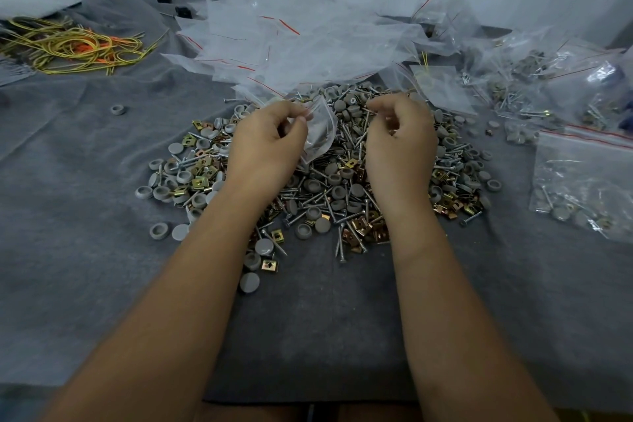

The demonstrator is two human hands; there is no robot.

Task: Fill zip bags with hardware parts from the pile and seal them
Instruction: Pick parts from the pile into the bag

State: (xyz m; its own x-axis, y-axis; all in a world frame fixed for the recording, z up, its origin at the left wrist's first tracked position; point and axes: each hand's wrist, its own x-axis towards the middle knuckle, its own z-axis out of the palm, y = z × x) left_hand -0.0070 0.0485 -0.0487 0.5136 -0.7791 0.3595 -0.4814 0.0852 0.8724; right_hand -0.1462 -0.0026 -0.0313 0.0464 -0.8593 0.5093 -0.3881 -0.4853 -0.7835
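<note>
Two bare hands, yours, reach forward over a grey felt cloth in the single head view. Your left hand pinches a small clear zip bag near its mouth between thumb and fingertips, holding it just above the pile. Whether the bag already has parts inside is hard to tell through the plastic.

Your right hand hovers beside it with fingers curled inward; they seem to pinch a small part or two, though I cannot tell for certain what they hold.

Below both hands lies the pile of hardware parts: silver screws, grey round caps and brass-coloured clip nuts, mixed together.

Behind the pile sits a heap of empty zip bags with red seal lines. Filled bags lie at your right. Yellow and orange ties lie far left.

You appear to be at the filling step. Next, the right hand likely needs to bring its parts to the bag mouth, which must be held open, and drop them in before sealing.
</note>
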